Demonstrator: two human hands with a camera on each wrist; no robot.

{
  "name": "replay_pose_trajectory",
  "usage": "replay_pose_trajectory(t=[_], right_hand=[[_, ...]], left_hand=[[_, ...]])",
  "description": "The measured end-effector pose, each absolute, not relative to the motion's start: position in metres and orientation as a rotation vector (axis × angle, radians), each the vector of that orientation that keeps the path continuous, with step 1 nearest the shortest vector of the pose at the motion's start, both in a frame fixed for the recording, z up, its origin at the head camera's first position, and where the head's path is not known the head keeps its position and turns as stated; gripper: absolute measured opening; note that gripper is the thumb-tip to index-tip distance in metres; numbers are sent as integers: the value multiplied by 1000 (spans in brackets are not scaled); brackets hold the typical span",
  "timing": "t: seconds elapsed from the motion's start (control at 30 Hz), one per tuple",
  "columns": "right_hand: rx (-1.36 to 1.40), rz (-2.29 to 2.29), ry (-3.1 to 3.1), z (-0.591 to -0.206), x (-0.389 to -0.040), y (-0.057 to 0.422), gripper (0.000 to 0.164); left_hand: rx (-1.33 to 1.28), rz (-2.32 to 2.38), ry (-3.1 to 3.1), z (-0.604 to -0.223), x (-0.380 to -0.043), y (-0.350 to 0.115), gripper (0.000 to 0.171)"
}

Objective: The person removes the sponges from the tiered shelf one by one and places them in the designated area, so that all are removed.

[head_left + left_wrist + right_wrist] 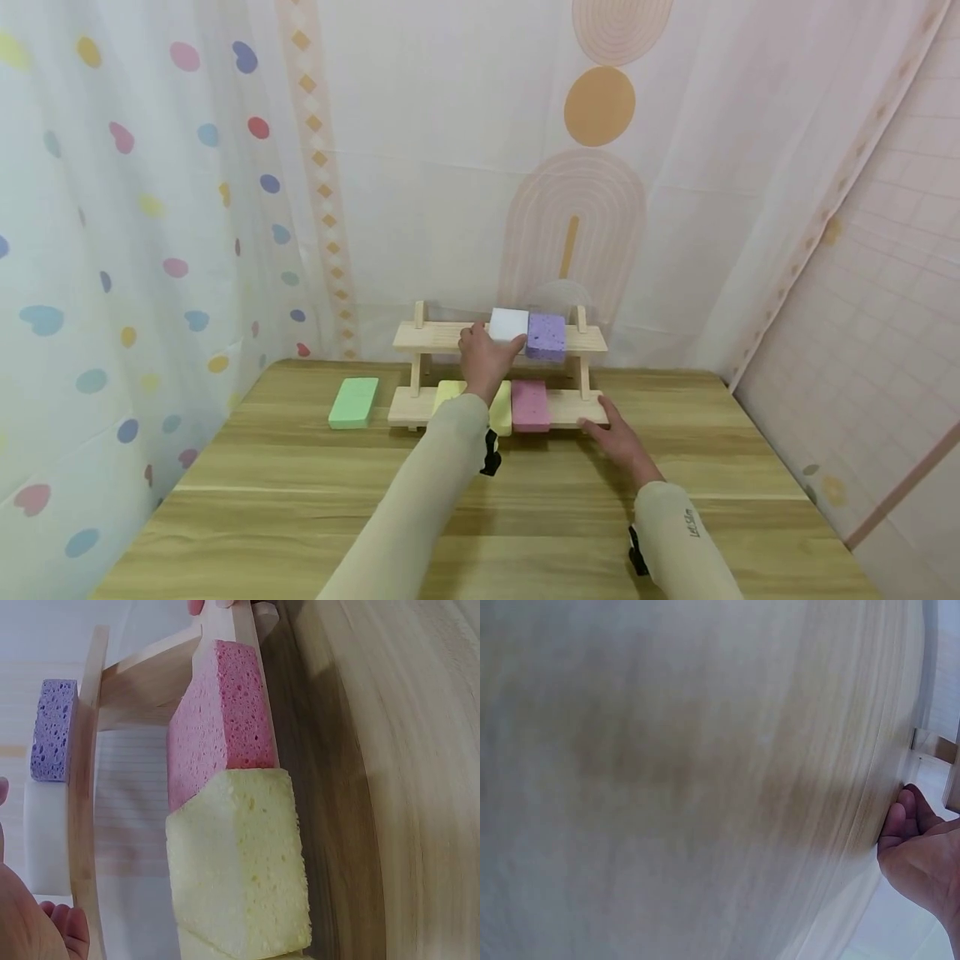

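Head view, left hand [486, 358] at centre pinching white block [509, 322] beside purple sponge [547, 335], right hand [619, 438] at lower right gripping two-tier wooden rack [567, 408]

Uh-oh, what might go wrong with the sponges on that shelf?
The left hand curls around the white block, which touches the purple sponge, so a sideways nudge might push the purple one along. The yellow sponge sticks out past the front edge of the lower board, so the nearby left sleeve might knock it. The right hand touches that board's end; pushing might shift the shelf.
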State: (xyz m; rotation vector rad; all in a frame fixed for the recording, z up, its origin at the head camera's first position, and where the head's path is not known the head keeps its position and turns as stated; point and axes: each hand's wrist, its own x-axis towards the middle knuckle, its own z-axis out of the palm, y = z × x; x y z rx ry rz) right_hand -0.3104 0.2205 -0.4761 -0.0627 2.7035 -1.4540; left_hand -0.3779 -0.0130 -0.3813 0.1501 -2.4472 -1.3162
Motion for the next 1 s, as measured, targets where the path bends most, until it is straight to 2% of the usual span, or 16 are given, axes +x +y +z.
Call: replay_pose_trajectory(t=[0.77, 1.0], right_hand=[[-55, -1443, 2728, -476, -305, 219, 81], [-66, -1422, 2740, -476, -305, 217, 80]], left_hand=[[195, -1144, -2516, -386, -380, -10, 88], [194, -1113, -2520, -387, -381, -11, 80]])
